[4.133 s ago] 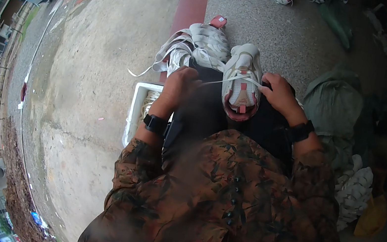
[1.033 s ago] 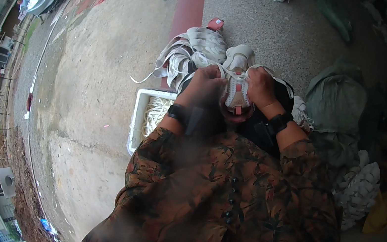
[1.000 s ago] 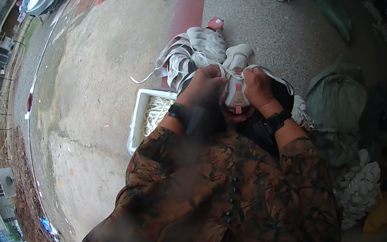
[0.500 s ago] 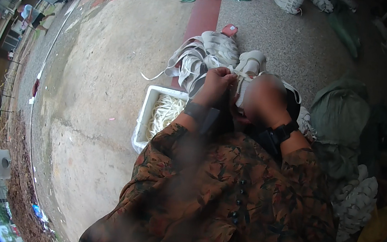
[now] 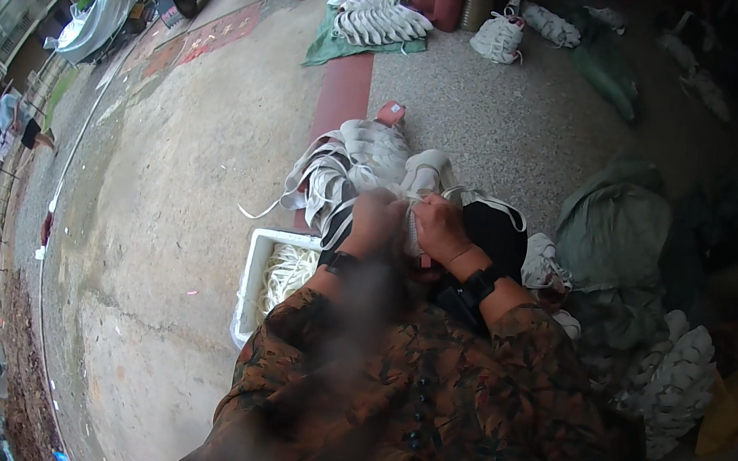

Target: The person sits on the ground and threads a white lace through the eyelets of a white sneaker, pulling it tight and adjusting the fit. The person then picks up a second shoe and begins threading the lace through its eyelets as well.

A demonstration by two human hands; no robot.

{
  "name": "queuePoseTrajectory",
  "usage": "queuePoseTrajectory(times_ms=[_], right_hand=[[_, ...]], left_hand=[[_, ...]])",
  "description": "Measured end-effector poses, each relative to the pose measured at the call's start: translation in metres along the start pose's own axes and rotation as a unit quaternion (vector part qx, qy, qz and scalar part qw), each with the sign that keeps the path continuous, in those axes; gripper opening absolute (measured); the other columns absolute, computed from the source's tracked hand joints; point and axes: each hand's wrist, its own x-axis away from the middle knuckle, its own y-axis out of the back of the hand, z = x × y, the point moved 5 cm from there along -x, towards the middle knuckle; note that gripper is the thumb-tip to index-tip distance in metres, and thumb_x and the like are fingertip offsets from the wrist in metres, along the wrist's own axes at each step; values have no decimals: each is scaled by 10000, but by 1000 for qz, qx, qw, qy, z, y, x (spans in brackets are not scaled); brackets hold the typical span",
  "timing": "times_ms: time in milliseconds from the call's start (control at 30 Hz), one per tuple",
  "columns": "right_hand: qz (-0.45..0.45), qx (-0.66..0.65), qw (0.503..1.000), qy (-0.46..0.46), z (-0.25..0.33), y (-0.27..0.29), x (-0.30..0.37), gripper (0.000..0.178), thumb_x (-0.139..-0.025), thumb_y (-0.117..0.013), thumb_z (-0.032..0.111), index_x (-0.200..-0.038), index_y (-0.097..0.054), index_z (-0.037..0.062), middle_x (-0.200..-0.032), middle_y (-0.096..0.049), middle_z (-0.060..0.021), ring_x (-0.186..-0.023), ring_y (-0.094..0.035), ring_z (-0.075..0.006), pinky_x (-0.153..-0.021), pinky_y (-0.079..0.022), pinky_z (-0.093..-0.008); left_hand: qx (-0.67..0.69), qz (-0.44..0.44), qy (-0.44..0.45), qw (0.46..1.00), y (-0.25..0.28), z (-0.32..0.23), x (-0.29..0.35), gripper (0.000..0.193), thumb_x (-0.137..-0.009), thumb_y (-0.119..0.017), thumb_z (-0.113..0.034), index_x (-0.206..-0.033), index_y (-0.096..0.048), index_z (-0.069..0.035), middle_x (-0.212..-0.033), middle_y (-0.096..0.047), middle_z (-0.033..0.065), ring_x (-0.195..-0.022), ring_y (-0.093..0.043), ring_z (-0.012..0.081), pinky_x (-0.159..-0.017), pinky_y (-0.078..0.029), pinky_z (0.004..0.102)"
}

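On my lap lies a white sneaker (image 5: 429, 171), its heel pointing away from me and its front partly behind my hands. My right hand (image 5: 442, 230) pinches a white shoelace (image 5: 488, 198) over the shoe; one length of it trails off to the right. Close beside it, my left hand (image 5: 374, 222) is closed at the shoe's left side; its fingers look blurred, and what they hold is hidden. Just beyond my left hand is a heap of white shoes with loose laces (image 5: 341, 164).
A white foam box (image 5: 248, 284) of laces stands left of my lap. More white shoes (image 5: 676, 381) and a grey-green sack (image 5: 616, 234) lie to the right. Farther off, a row of shoes (image 5: 381, 24) rests on green cloth. A person (image 5: 14, 115) is at the far left.
The view has shifted, showing more of the far ground. My right hand has come in beside my left, onto the lace over the shoe.
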Motion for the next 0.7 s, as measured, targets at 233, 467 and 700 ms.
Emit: queuePoseTrajectory(times_ms=[233, 467, 700], right_hand=[[29, -23, 999, -33, -13, -9, 2, 101, -757, -529, 77, -796, -616, 45, -858, -586, -171, -811, -603, -363, -714, -491, -432], [32, 101, 994, 17, -10, -20, -1, 82, -752, -622, 115, -736, -591, 41, -822, -579, -153, -740, -608, -357, -639, -498, -450], [125, 136, 983, 19, 4, -22, -11, 164, -764, -636, 167, -841, -595, 27, -880, -570, -170, -799, -607, -369, -666, -503, -437]], left_hand=[[-259, 90, -193, 942, 13, -85, 38, 229, -736, -643, -275, -794, -638, -53, -878, -613, 140, -844, -621, 300, -735, -511, 384], [-121, 58, -6, 991, -10, -15, 11, 179, -698, -639, -191, -771, -674, -31, -753, -641, 215, -729, -634, 381, -683, -502, 452], [-87, 78, -19, 993, -9, 1, 10, 116, -655, -651, -143, -707, -689, -46, -728, -646, 189, -698, -647, 349, -650, -507, 431]])
